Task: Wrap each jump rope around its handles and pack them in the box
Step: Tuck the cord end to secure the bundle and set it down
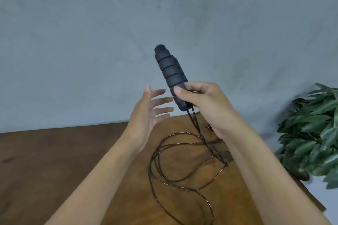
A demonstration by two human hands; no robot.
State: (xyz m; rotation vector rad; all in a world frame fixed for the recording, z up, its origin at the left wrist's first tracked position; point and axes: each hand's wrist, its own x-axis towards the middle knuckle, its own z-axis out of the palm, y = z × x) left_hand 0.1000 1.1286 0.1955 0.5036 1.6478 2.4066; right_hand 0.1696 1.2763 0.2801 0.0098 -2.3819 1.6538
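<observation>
My right hand point(203, 105) grips the lower end of two black ribbed foam jump rope handles point(169, 69), held side by side and tilted up and to the left above the table. Their thin dark rope point(175, 162) hangs from the handles' bottom ends and lies in loose loops on the brown wooden table point(54, 160). My left hand point(149, 113) is raised just left of the handles, fingers spread and straight, holding nothing. No box is in view.
A grey wall point(164, 14) stands right behind the table's far edge. A leafy green plant point(314, 133) sits past the table's right edge. The rope runs off the frame's bottom.
</observation>
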